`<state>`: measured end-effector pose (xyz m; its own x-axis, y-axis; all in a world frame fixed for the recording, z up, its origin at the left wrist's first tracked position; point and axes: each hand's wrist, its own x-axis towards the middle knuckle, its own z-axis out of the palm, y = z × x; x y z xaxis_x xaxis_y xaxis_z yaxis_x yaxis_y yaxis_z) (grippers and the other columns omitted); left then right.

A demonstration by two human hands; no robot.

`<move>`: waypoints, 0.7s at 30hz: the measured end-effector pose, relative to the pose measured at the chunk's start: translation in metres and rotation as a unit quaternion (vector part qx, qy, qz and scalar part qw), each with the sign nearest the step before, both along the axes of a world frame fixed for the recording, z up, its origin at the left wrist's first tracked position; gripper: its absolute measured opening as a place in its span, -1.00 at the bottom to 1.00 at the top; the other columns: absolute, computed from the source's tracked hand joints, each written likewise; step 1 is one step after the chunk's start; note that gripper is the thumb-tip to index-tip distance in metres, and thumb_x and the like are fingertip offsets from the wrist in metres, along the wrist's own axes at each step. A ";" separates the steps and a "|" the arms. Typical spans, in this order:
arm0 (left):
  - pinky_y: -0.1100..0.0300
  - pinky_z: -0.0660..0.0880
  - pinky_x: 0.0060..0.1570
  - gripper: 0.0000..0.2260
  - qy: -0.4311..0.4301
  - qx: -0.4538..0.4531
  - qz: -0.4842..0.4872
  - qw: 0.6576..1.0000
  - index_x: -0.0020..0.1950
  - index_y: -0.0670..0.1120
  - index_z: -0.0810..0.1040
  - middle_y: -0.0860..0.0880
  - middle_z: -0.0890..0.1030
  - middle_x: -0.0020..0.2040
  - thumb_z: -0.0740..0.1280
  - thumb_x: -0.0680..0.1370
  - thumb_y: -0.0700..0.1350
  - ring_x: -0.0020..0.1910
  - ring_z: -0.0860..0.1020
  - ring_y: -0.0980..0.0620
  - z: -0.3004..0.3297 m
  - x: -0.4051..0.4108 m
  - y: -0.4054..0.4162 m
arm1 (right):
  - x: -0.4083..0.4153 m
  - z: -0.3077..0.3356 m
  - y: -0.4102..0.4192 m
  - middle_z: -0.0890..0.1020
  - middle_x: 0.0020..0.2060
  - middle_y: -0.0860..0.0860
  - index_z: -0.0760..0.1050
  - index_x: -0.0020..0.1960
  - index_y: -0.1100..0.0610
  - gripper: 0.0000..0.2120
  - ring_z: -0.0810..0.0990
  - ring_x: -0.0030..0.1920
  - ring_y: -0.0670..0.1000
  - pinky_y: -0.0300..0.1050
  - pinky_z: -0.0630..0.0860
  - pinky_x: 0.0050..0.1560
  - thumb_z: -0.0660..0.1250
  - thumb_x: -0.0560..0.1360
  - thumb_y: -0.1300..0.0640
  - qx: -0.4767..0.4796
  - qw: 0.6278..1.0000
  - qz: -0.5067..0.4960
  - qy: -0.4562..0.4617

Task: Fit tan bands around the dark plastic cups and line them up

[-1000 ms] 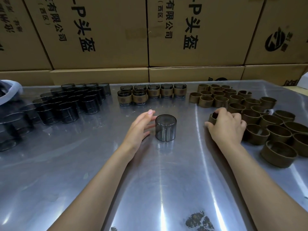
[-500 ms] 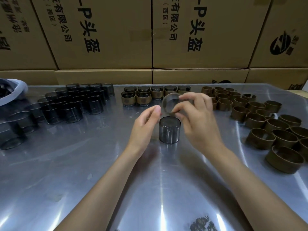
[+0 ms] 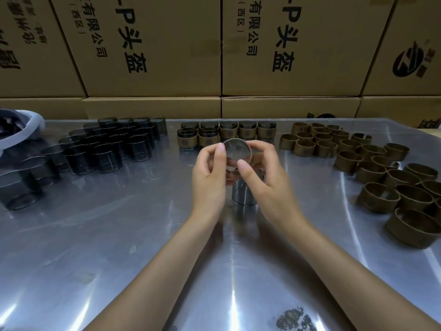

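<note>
I have both hands, left hand (image 3: 210, 177) and right hand (image 3: 260, 180), pinching one tan band (image 3: 238, 151) above the dark plastic cup (image 3: 244, 195) standing on the worktop (image 3: 143, 235). I'd level the ring, centre it over the rim, then press down evenly.

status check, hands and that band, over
Left hand and right hand both pinch one tan band, tilted above the dark cup. Band not on yet. Nothing in the way.
</note>
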<state>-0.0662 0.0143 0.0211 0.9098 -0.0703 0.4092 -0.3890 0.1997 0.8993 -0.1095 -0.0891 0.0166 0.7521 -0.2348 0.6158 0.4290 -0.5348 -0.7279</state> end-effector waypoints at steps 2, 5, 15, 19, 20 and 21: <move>0.39 0.49 -0.27 -0.84 -0.042 0.037 -0.011 0.998 0.11 -0.09 0.54 0.11 0.63 -0.20 0.21 0.65 -0.07 -0.24 0.60 0.26 -0.001 -0.002 -0.001 | 0.001 0.000 -0.002 0.57 0.08 -0.10 0.39 0.27 -0.08 -0.68 0.52 0.16 0.01 0.11 0.50 0.15 0.17 0.54 -0.07 0.029 0.999 -0.008 -0.024; 0.28 0.53 -0.05 -0.79 -0.085 0.109 -0.031 0.990 0.18 -0.09 0.57 0.06 0.65 -0.02 0.24 0.63 -0.05 -0.04 0.61 0.18 -0.005 -0.004 -0.002 | 0.002 -0.006 -0.006 0.55 0.04 -0.22 0.44 0.22 -0.06 -0.69 0.44 0.16 -0.17 -0.25 0.40 0.17 0.05 0.56 -0.04 0.046 0.997 -0.051 -0.033; 0.38 0.43 0.02 -0.91 -0.043 0.145 -0.059 0.987 0.03 0.12 0.50 0.03 0.59 0.05 0.23 0.64 -0.06 -0.02 0.54 0.19 -0.019 0.006 -0.006 | 0.011 -0.020 -0.006 0.44 0.08 -0.10 0.41 0.18 -0.12 -0.72 0.34 0.24 -0.07 -0.48 0.22 0.20 -0.06 0.69 0.05 0.100 0.991 -0.053 0.075; 0.49 0.36 0.04 -0.91 -0.031 0.157 -0.077 0.984 0.05 0.13 0.48 -0.07 0.53 0.16 0.20 0.64 -0.03 0.06 0.49 0.31 -0.020 0.008 -0.005 | 0.012 -0.022 -0.006 0.49 0.12 -0.01 0.41 0.16 -0.08 -0.75 0.46 0.17 -0.19 -0.15 0.43 0.25 -0.04 0.68 0.04 0.156 0.984 -0.011 0.090; 0.58 0.31 0.00 -0.90 -0.029 0.164 -0.078 0.983 0.06 0.11 0.48 -0.06 0.50 0.18 0.18 0.65 -0.02 0.04 0.46 0.42 -0.021 0.008 -0.005 | 0.013 -0.023 -0.006 0.54 0.06 -0.05 0.40 0.15 -0.05 -0.76 0.51 0.11 -0.15 -0.07 0.47 0.21 -0.03 0.68 0.03 0.162 0.982 -0.006 0.095; 0.64 0.27 -0.04 -0.88 -0.025 0.170 -0.078 0.982 0.08 0.08 0.49 -0.06 0.46 0.19 0.17 0.65 -0.01 0.00 0.42 0.52 -0.021 0.008 -0.004 | 0.013 -0.024 -0.007 0.56 -0.01 -0.11 0.39 0.14 -0.05 -0.77 0.54 0.05 -0.15 -0.05 0.50 0.15 -0.03 0.68 0.01 0.168 0.980 -0.003 0.103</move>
